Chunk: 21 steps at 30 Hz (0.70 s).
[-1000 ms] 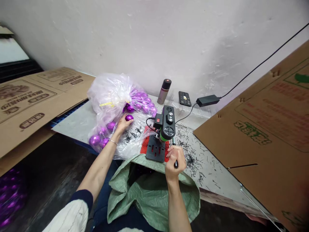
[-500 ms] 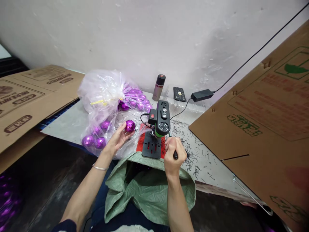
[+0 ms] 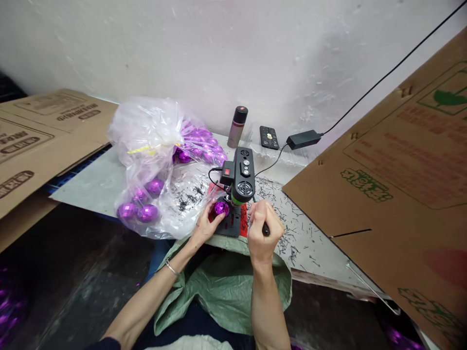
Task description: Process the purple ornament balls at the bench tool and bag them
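Between the fingers and thumb of my left hand [image 3: 206,226] is a shiny purple ball [image 3: 221,209] with a mirrored, faceted surface. It is beside the head of a small black bench drill press [image 3: 243,172], above the dark slotted base [image 3: 230,227]. My right hand [image 3: 265,227] is closed around the black-tipped lever handle [image 3: 266,229] on the machine's right side. A clear plastic bag [image 3: 146,131] with more purple balls [image 3: 147,213] lies to the left. An open green woven sack [image 3: 222,284] spreads below both hands.
Black shavings [image 3: 286,218] litter the table. Behind the machine stand a spray can [image 3: 237,127], a phone [image 3: 269,137] and a power adapter [image 3: 303,139] with its cable. Printed cardboard [image 3: 394,170] leans at the right; another cardboard sheet [image 3: 40,141] lies at the left.
My left hand has carried the purple ball rightward and slightly down, from over the plastic bag to the machine. My right hand keeps its grip on the lever handle.
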Available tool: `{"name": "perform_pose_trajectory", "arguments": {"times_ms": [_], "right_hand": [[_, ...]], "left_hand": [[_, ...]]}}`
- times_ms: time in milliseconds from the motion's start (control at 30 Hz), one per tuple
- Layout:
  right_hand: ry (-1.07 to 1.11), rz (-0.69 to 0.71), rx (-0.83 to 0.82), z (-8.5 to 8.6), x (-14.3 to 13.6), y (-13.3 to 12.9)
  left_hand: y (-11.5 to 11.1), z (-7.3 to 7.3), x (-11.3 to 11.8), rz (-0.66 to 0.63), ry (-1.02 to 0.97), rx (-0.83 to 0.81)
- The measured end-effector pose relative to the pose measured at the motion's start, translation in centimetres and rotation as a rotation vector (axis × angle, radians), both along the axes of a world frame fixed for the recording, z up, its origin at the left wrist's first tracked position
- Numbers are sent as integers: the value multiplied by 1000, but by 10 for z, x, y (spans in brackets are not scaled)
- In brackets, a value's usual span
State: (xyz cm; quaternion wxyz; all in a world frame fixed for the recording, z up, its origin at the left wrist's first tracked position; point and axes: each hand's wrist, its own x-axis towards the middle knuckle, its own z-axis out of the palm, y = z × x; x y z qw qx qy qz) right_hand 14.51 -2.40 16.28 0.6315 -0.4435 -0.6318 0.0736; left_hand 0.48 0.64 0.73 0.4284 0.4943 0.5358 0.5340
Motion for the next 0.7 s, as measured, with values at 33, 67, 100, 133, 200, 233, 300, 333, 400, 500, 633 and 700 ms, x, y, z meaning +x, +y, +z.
{"name": "perform_pose_trajectory", "arguments": {"times_ms": [33,67,100,133,200,233,300,333,400,500,633,700], "right_hand": [[0,1,-1,0,0,0],[0,1,-1,-1,0,-1],[0,0,-3,-2,0,-1],[1,-1,-5,-3,0,-1],[4,-4,-8,-5,0,-2],[4,-6,-9,-7,0,-3],[5,-4,-5,-9,0,-3],[6,-2,-2,-10,0,-3],[11,6,4,-12,0,-4],[26,26,14,-13,1,-5],[16,23,14,-14,2,-6],[-5,1,19,-17,2,-7]], "left_hand": [[1,-4,1,11,94,18],[1,-7,1,15,179,38],[2,-9,1,10,249,63],[2,-9,1,-5,302,92],[1,-8,0,-60,356,157],[1,-7,-1,-92,367,191],[1,-4,-2,-150,378,255],[1,-3,-3,-171,385,284],[0,-2,-4,-195,397,327],[0,-2,-2,-192,384,328],[2,-3,6,-150,307,268],[4,-4,9,-132,269,242]]}}
